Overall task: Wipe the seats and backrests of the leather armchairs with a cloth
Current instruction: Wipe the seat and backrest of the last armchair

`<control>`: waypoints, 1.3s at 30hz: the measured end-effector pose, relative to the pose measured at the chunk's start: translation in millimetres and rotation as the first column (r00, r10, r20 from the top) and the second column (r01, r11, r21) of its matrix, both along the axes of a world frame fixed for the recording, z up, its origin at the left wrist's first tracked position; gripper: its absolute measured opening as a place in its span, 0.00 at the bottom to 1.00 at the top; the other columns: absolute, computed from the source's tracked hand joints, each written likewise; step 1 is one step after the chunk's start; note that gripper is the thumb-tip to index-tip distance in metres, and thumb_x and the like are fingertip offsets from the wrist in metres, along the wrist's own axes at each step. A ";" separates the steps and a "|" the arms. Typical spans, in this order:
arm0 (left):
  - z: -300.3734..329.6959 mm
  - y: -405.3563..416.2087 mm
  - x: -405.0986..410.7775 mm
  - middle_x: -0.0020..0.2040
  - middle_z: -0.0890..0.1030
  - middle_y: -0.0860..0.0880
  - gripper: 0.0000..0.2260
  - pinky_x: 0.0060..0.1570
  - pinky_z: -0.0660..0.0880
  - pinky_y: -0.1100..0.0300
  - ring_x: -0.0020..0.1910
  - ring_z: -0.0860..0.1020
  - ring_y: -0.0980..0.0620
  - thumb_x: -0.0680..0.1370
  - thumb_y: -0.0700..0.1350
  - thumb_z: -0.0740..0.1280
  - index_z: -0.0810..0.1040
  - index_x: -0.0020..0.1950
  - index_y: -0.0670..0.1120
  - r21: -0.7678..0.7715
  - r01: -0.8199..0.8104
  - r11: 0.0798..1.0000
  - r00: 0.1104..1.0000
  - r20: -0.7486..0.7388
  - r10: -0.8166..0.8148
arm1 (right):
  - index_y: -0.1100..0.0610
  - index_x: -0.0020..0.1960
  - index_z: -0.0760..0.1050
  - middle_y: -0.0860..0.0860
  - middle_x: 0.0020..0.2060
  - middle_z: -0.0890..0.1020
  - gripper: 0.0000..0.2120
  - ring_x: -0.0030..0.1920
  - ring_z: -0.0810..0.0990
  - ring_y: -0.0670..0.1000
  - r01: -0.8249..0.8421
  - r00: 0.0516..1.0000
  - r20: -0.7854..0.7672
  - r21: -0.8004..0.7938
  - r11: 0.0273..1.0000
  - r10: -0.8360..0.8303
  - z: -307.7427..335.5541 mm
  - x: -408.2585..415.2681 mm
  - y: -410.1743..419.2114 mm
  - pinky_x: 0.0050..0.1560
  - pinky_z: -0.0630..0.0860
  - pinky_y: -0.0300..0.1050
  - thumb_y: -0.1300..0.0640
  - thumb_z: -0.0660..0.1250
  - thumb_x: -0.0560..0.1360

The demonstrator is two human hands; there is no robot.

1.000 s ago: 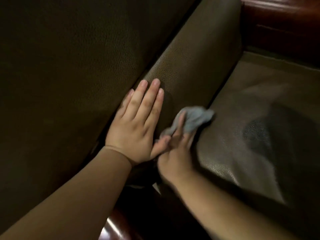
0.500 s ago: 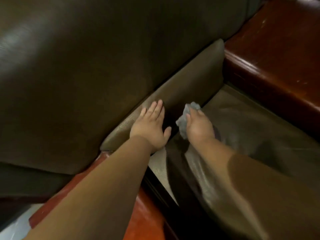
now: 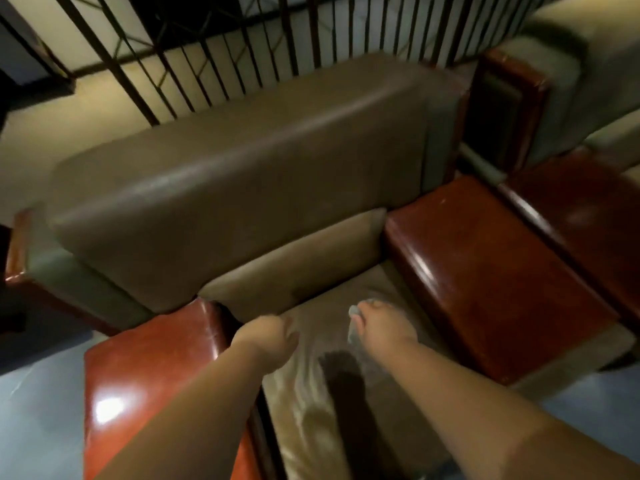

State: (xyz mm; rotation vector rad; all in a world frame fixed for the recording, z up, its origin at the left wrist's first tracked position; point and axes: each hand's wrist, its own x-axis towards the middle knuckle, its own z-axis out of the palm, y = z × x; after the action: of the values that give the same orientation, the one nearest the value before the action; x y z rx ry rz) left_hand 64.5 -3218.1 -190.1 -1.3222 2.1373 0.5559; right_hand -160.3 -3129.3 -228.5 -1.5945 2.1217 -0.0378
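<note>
A brown leather armchair fills the view, with a thick backrest (image 3: 242,174) and a shiny seat (image 3: 311,393) below it. My right hand (image 3: 382,325) is over the back of the seat and grips a small grey cloth (image 3: 354,315), most of it hidden in the fist. My left hand (image 3: 268,336) hovers over the left part of the seat with its fingers curled under and nothing in it. The frame is blurred by motion.
Glossy red-brown wooden armrests flank the seat, the left one (image 3: 145,375) and the right one (image 3: 485,278). A second armchair (image 3: 571,81) stands at the far right. Dark metal bars (image 3: 242,39) rise behind the backrest. Grey floor (image 3: 34,410) lies at the lower left.
The view has pulled back and up from the chair. My left hand has lifted off the lower back cushion and curled. My right hand with the cloth has drawn back over the seat.
</note>
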 end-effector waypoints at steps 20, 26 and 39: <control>160.7 149.8 -120.1 0.64 0.82 0.50 0.18 0.61 0.79 0.48 0.62 0.80 0.46 0.85 0.56 0.58 0.78 0.71 0.52 -0.267 0.115 0.957 0.955 -0.235 -0.181 | 0.50 0.62 0.74 0.50 0.57 0.79 0.16 0.56 0.79 0.52 0.046 0.985 -0.157 -0.188 0.981 -0.076 186.4 -82.4 155.3 0.58 0.78 0.52 0.44 0.52 0.86; 177.8 257.5 -130.9 0.59 0.84 0.49 0.15 0.57 0.80 0.50 0.58 0.82 0.44 0.84 0.56 0.60 0.81 0.64 0.51 -0.227 0.231 0.946 0.919 -0.268 -0.289 | 0.46 0.51 0.75 0.45 0.47 0.78 0.14 0.48 0.78 0.46 0.185 0.983 0.026 -0.230 0.956 -0.183 210.4 -77.5 292.2 0.53 0.79 0.50 0.42 0.55 0.85; 215.9 449.5 -292.0 0.54 0.81 0.54 0.08 0.58 0.79 0.52 0.52 0.79 0.53 0.84 0.54 0.64 0.80 0.61 0.57 -0.191 0.510 0.839 0.776 -0.317 -0.545 | 0.48 0.45 0.72 0.47 0.41 0.77 0.17 0.41 0.77 0.51 0.424 0.897 -0.022 -0.249 0.871 -0.442 249.7 -179.1 546.7 0.43 0.75 0.52 0.39 0.55 0.84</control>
State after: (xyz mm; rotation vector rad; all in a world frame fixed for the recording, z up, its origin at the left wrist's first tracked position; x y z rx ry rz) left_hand -227.5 -2768.6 25.8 -0.6202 2.7230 0.4851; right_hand -339.4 -2582.6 21.2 -1.2177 2.5801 -0.3999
